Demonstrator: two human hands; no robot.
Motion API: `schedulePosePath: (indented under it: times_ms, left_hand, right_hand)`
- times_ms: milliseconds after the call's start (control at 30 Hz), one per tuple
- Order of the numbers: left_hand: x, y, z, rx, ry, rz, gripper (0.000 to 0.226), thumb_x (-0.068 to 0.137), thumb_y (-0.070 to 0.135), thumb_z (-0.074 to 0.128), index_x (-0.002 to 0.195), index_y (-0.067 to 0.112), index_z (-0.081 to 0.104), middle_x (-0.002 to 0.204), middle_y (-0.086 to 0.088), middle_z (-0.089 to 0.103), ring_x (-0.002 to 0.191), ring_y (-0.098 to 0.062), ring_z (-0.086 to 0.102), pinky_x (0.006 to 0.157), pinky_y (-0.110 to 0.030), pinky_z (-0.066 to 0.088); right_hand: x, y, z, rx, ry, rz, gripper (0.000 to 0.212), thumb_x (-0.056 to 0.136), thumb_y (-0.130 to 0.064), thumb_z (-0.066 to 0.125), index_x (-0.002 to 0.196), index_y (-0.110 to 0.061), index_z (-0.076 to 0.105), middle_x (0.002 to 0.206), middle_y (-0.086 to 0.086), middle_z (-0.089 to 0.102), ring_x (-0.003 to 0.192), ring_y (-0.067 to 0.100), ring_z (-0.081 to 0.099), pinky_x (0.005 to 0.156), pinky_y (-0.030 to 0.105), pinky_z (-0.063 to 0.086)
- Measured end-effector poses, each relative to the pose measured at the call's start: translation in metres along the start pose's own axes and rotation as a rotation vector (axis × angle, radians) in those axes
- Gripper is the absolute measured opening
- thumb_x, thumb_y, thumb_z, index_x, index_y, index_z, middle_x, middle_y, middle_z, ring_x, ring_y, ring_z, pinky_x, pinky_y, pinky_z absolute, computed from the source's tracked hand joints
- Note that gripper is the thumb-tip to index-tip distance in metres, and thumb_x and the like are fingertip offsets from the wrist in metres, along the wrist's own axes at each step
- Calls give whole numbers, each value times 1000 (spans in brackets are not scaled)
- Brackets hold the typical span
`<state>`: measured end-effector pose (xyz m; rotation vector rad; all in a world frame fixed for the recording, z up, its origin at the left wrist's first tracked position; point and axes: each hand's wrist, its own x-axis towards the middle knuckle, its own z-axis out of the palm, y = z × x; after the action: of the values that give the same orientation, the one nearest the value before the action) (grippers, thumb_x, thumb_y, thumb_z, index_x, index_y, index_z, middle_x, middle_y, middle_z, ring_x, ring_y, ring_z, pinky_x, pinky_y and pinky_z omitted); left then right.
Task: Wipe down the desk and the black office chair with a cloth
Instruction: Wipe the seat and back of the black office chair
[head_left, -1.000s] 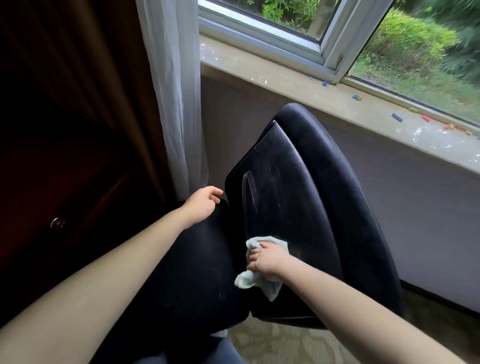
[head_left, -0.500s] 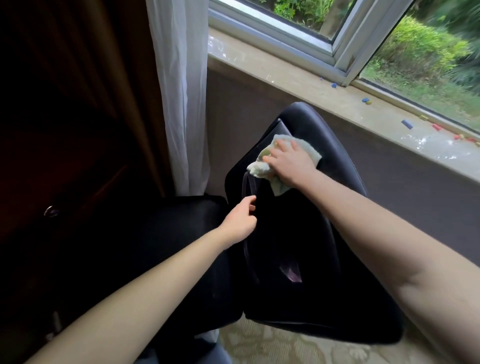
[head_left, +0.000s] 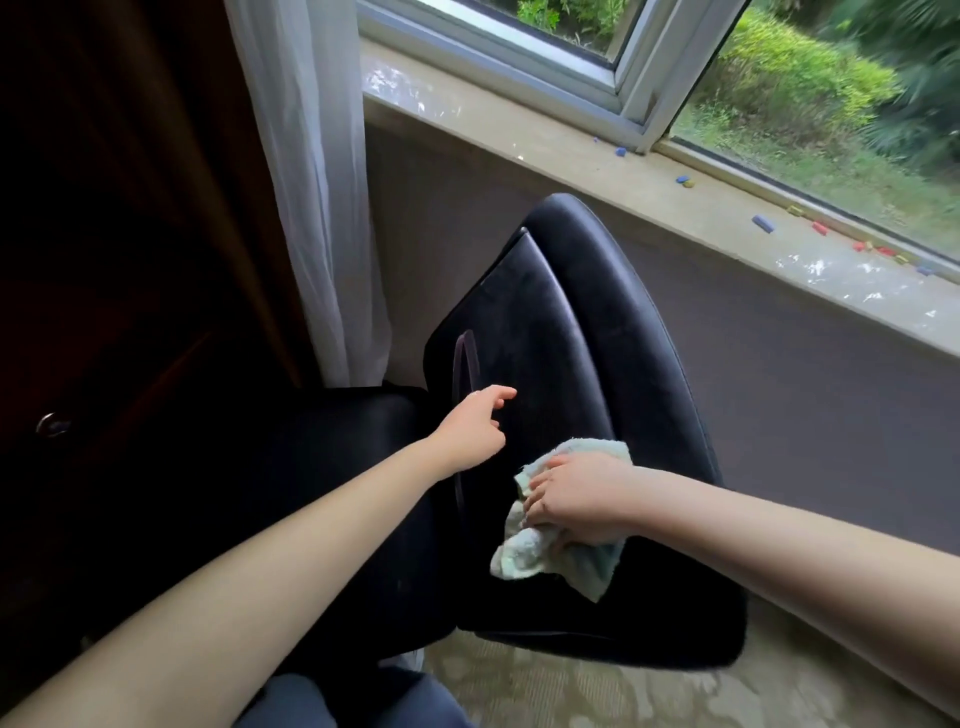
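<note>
Cloth (head_left: 558, 564) partly hidden beneath right hand (head_left: 576, 499), whose curled fingers (head_left: 543, 478) pinch it against black office chair (head_left: 545, 338); left hand (head_left: 470, 434) loosely spread, contact unclear.

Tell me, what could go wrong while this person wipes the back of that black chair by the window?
The left hand is open beside the black padded office chair rather than gripping it, so the chair might turn or tip away under the wiping pressure, perhaps bumping the stone windowsill nearby. The right hand holds the crumpled pale green cloth bunched, with a loose end hanging below; it could slip out or leave patches unwiped.
</note>
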<state>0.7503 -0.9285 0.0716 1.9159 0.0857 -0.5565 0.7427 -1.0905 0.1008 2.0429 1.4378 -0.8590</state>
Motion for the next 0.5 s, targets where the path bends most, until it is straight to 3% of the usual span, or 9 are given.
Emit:
schedulePosePath:
  times_ms: [167,233,300,367,500]
  left_hand:
    - [0,-4,2,-42,104,-7,57,88,-4,36,138,21,43,134,0,48,110,-11,50,81,-19,41]
    - [1,-6,2,-74,143,-17,55,89,-1,40,140,20,40,131,1,49,107,-10,49,85,-19,40]
    - [4,-10,1,-82,195,-14,56,89,1,43,141,19,38,131,2,50,115,-13,50,88,-19,38]
    - [4,-15,0,-97,227,-27,61,88,1,42,144,20,33,137,3,45,124,-14,46,91,-20,37]
    - [1,-20,2,-110,215,-44,60,91,3,42,147,21,28,143,3,41,130,-14,41,96,-21,38]
  right_hand:
    - [26,40,-31,-110,52,213,31,86,-24,53,116,-30,60,109,0,61,108,24,57,87,36,47]
    - [43,65,-38,-51,114,266,31,84,-30,56,113,-25,62,104,-2,62,106,24,59,78,28,49]
    - [66,94,-50,-199,169,208,36,81,-41,51,108,-22,66,101,-2,62,106,24,61,72,23,48]
    - [81,117,-70,-194,210,281,36,84,-45,46,109,-28,66,111,-2,60,109,26,58,83,33,49]
    - [110,157,-89,-275,364,494,38,98,-28,36,127,-12,55,132,10,48,127,28,39,102,36,31]
